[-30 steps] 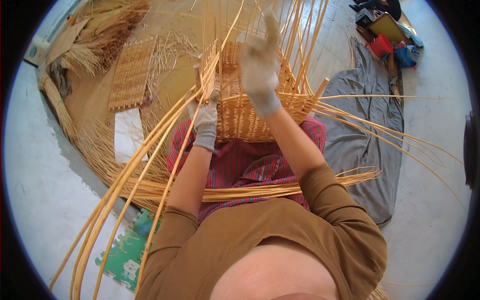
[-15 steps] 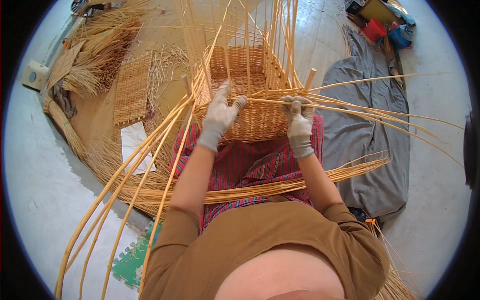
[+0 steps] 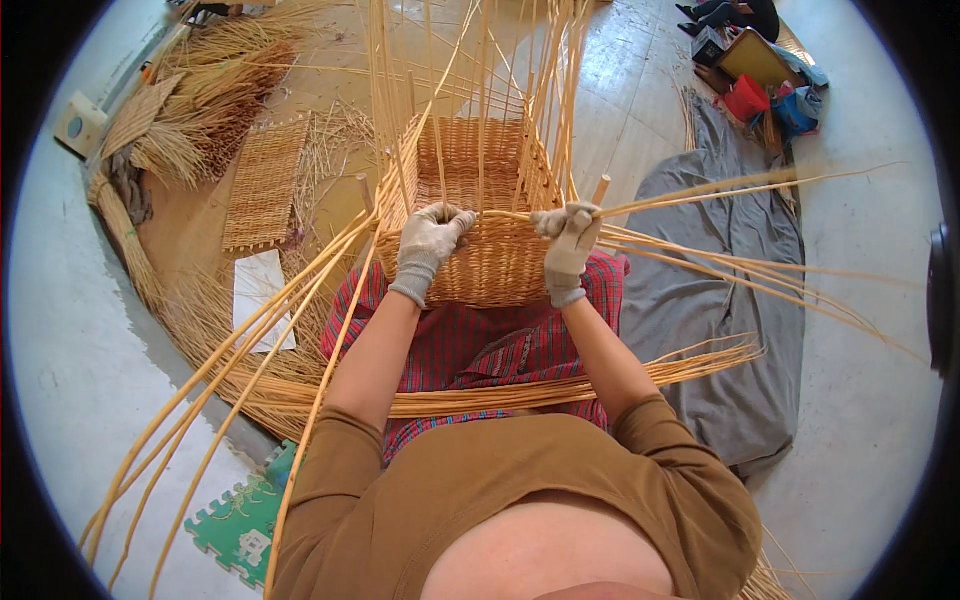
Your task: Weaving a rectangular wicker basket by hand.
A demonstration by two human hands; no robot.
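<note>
A half-woven wicker basket (image 3: 490, 268) rests upright against my lap, with tall upright canes (image 3: 482, 110) rising from its walls. Both hands wear pale work gloves. My left hand (image 3: 432, 245) is closed at the near rim, its fingertips pinching a weaving rod beside an upright cane. Farther right along the same rim, my right hand (image 3: 568, 250) grips weaving rods (image 3: 700, 203), whose long ends stick out to the right. More loose rods (image 3: 240, 365) fan from the basket's left corner toward me. Thick corner posts, such as the right one (image 3: 602, 188), stand at the rim.
A bundle of long rods (image 3: 500, 402) lies across my lap over a red checked cloth (image 3: 470, 345). Straw bundles (image 3: 215, 110) and a flat woven panel (image 3: 266, 185) lie at left. Grey cloth (image 3: 725, 340) covers the floor at right; red (image 3: 745, 98) and blue (image 3: 797, 110) containers stand behind.
My left hand has gone from spread fingers to a pinch at the rim. My right hand has shifted slightly left, and a rod at right has swung upward.
</note>
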